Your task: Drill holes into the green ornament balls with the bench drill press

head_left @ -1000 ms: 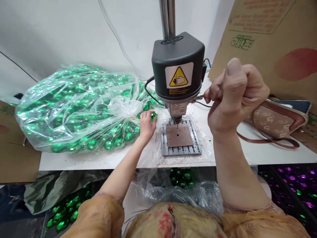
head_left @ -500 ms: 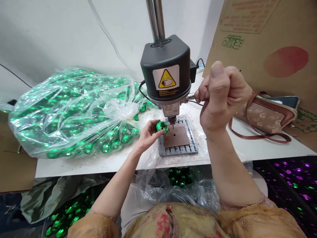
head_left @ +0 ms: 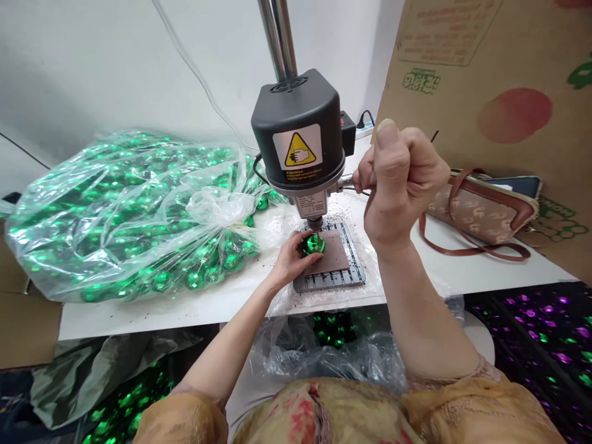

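On the brown pad of the bench drill (head_left: 298,139), in the head view, the left hand (head_left: 291,259) pinched a green faceted ball (head_left: 313,244) directly under the bit. The right hand (head_left: 400,179) was fisted around the feed lever (head_left: 348,179). The step looked like seating the ball for drilling; next would call for a steady hold and a slow pull. A yellow hand-warning label (head_left: 297,150) read "Attention"; the cardboard's print (head_left: 444,31) was illegible.

both forearms are bare. short yellowish sleeves (head_left: 185,413) with a fine pattern cover the upper arms. the top's front (head_left: 305,413) shows red blotches.
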The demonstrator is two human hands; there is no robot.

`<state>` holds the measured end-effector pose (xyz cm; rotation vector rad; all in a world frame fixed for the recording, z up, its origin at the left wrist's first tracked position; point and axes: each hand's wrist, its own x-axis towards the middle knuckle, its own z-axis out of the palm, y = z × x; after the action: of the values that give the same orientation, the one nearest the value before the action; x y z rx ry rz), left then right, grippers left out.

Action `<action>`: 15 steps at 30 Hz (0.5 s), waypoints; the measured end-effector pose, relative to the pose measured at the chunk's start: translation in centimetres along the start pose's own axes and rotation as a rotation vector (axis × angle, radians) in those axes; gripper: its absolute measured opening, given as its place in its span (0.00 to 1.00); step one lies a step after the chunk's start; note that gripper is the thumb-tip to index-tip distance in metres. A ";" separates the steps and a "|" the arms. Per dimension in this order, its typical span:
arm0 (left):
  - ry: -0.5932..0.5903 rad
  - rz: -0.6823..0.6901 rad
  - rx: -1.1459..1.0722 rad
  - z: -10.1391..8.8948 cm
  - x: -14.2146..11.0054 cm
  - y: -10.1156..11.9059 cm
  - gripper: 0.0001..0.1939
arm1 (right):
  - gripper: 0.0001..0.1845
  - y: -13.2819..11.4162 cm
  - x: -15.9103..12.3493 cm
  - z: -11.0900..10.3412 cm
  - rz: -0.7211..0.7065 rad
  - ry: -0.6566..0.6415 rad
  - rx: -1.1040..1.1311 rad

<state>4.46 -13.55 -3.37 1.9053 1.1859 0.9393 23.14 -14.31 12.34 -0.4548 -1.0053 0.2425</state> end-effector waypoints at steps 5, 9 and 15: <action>0.087 0.052 0.129 1.3 0.0 0.2 0.26 | 0.29 -0.1 0.0 0.1 -0.006 0.004 -0.008; 0.111 0.091 0.083 2.5 -0.2 0.0 0.26 | 0.29 -0.1 -0.1 0.1 -0.007 0.010 -0.029; 0.112 0.038 -0.090 3.4 -0.9 -0.9 0.30 | 0.29 -0.1 -0.6 -0.2 -0.035 -0.003 -0.116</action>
<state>6.64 -14.64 -6.02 1.8296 1.1551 1.1135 23.00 -14.72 11.87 -0.5423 -1.0330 0.1542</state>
